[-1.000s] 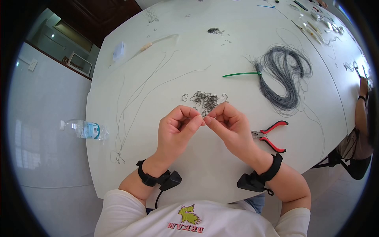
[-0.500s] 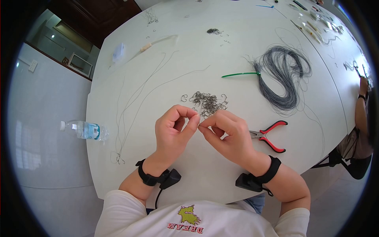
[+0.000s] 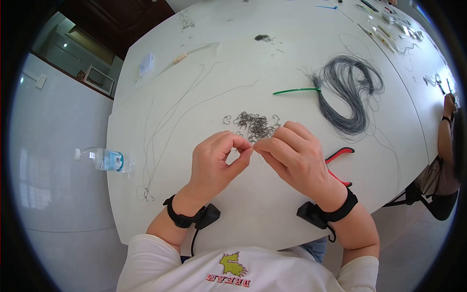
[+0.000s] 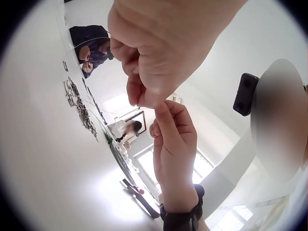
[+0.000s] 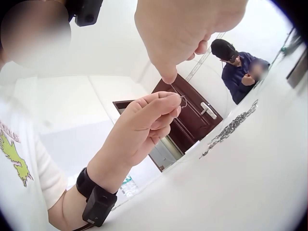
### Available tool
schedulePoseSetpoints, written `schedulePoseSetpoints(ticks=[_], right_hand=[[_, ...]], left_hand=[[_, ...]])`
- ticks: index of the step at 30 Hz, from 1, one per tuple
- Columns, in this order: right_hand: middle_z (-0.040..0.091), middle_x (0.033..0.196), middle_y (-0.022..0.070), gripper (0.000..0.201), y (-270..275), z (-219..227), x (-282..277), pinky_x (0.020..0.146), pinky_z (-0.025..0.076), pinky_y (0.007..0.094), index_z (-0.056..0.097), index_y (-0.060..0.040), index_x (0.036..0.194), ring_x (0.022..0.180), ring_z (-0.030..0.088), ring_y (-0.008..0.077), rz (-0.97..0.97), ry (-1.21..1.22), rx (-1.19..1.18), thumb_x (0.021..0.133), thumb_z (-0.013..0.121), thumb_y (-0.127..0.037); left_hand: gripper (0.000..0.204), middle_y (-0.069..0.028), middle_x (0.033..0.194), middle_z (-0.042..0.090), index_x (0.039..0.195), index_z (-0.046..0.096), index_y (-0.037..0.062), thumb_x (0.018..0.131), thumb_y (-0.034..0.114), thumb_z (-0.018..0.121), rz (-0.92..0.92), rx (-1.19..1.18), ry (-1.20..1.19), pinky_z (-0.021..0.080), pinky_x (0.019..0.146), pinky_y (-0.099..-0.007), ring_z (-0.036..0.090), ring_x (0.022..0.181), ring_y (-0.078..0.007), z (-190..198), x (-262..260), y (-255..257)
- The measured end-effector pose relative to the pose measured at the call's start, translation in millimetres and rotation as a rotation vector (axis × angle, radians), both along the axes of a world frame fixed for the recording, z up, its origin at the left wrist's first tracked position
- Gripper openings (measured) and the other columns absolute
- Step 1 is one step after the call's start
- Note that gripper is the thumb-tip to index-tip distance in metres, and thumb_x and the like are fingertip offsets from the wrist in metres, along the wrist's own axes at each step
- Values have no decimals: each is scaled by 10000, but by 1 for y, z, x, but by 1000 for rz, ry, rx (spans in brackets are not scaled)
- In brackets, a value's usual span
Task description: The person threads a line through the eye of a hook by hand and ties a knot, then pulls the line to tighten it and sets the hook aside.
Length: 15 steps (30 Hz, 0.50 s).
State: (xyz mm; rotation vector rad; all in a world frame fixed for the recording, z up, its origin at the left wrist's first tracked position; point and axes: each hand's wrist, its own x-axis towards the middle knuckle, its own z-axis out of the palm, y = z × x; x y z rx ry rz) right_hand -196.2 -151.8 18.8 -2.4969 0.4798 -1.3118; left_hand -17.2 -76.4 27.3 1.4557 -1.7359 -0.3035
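In the head view my left hand (image 3: 214, 158) and right hand (image 3: 299, 155) meet fingertip to fingertip just in front of a pile of dark fish hooks (image 3: 255, 125). The right wrist view shows a small fish hook (image 5: 183, 101) pinched between the thumb and forefinger of my left hand (image 5: 147, 120). A thin line (image 5: 173, 88) runs from there up to the fingertips of my right hand (image 5: 185, 36), which pinch it. Beside my right hand lie red-handled pliers (image 3: 340, 155), their jaws hidden beneath it.
A bundle of grey line (image 3: 345, 97) with a green zip tie (image 3: 296, 91) lies at the right. On the left are long loose strands (image 3: 177, 104) and a water bottle (image 3: 104, 159). Farther back sits another small dark pile (image 3: 262, 38). Another person (image 3: 445, 131) sits at the right.
My right hand first drew back toward me, then rose and turned more back-up, now covering the pliers' jaws. My left hand has shifted slightly right; the fingertips remain close together.
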Motion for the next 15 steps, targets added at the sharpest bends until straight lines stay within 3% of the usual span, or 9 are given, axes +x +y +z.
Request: schedulePoseSetpoints(ticks=[11, 15], right_hand=[[512, 704, 33, 151, -5, -3, 1, 567, 441, 322, 643, -88, 813, 656, 525, 216, 11, -58, 162, 724, 740, -14], [537, 696, 42, 85, -4, -4, 2, 525, 424, 298, 663, -55, 821, 598, 519, 182, 19, -107, 421, 783, 737, -34]], left_hand=[[132, 5, 726, 606, 798, 631, 46, 768, -34, 732, -89, 8, -6, 300, 469, -228, 410, 537, -79, -2, 1, -1], [129, 4, 738, 611, 805, 639, 49, 771, -44, 722, -117, 21, 34, 304, 475, -224, 417, 545, -73, 0, 2, 1]])
